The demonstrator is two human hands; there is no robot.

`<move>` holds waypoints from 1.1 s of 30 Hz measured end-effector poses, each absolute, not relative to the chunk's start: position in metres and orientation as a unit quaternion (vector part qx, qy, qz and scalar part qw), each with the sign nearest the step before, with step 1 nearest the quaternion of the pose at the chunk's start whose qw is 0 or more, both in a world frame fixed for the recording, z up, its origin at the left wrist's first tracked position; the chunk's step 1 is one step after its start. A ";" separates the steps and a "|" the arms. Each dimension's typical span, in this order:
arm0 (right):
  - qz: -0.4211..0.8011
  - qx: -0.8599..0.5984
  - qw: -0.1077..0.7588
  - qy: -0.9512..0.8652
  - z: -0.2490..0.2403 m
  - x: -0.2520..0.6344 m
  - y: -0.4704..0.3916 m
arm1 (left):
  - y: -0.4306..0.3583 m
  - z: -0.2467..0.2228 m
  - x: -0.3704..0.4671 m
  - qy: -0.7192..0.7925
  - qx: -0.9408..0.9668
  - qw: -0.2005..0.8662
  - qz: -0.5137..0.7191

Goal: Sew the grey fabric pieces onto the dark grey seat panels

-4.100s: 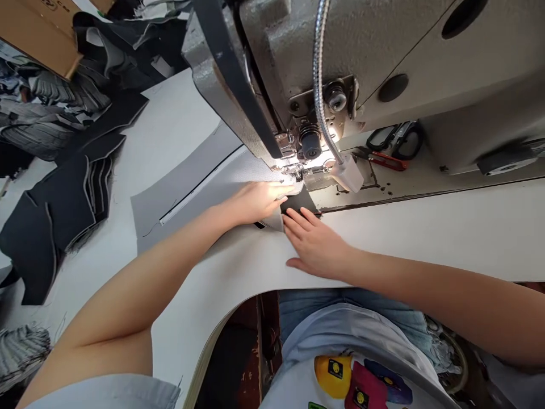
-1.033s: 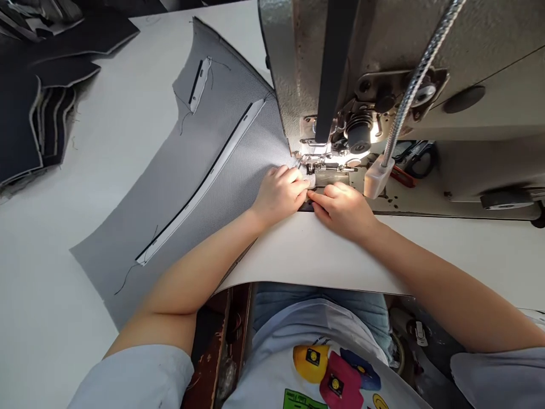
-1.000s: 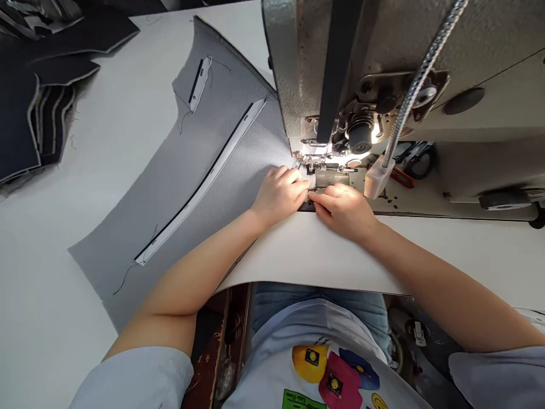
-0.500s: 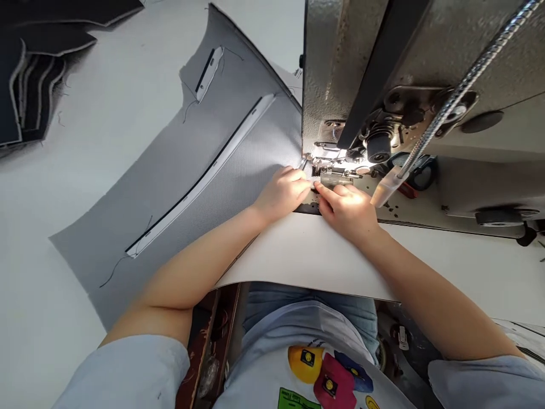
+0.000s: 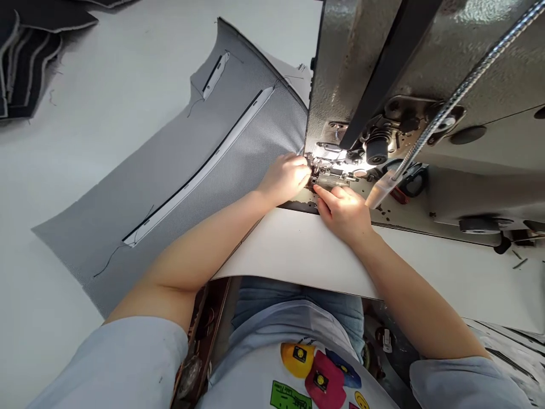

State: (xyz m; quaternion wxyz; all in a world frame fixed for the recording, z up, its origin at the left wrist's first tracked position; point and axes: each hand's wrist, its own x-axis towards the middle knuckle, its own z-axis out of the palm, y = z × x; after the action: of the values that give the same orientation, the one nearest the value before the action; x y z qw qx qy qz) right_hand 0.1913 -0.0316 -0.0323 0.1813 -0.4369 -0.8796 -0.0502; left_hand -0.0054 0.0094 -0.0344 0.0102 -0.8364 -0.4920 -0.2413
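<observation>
A large grey fabric panel (image 5: 162, 165) lies flat, its far right edge reaching the needle area of the sewing machine (image 5: 340, 74). Two white strips with dark edging, a long one (image 5: 200, 170) and a short one (image 5: 216, 75), are on the panel, with loose thread ends. My left hand (image 5: 284, 179) is closed at the panel's edge just left of the presser foot (image 5: 315, 167); its fingertips are partly hidden. My right hand (image 5: 346, 213) rests on the machine bed, index finger stretched to the metal plate below the foot, other fingers bent, holding nothing visible.
A stack of dark padded pieces (image 5: 32, 68) lies at the upper left of the white table (image 5: 128, 34). A braided cable (image 5: 468, 79) crosses in front of the machine head. Red-and-black handled snips (image 5: 411, 182) lie on the machine bed.
My left hand has shifted slightly away from my right index fingertip, so a gap with the plate shows between them. The whole view has also shifted a little.
</observation>
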 end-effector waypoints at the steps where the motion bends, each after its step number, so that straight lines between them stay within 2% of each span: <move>1: -0.049 -0.437 0.182 -0.880 -0.032 0.192 -0.032 | 0.009 -0.035 -0.005 -0.492 -0.838 0.014 -0.237; 7: -0.035 -0.442 0.176 -0.879 -0.031 0.191 -0.032 | 0.008 -0.036 -0.006 -0.482 -0.846 0.052 -0.221; 13: -0.030 -0.457 0.176 -0.871 -0.028 0.193 -0.038 | 0.006 -0.035 -0.005 -0.489 -0.844 0.022 -0.221; 20: -0.026 -0.429 0.201 -0.880 -0.028 0.198 -0.043 | 0.001 -0.026 -0.003 -0.586 -0.771 0.031 -0.248; 26: -0.029 -0.430 0.219 -0.875 -0.030 0.194 -0.040 | -0.003 -0.020 0.008 -0.640 -0.744 0.010 -0.191; 33: -0.004 -0.413 0.230 -0.881 -0.037 0.202 -0.037 | -0.093 -0.006 -0.055 -0.681 -0.717 -0.080 -0.121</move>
State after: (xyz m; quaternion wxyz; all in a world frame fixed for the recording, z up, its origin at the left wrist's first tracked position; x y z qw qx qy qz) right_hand 0.2016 -0.0371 -0.0367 0.2296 -0.4133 -0.8812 -0.0044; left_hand -0.0550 -0.0931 -0.0060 -0.0799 -0.7174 -0.6814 -0.1211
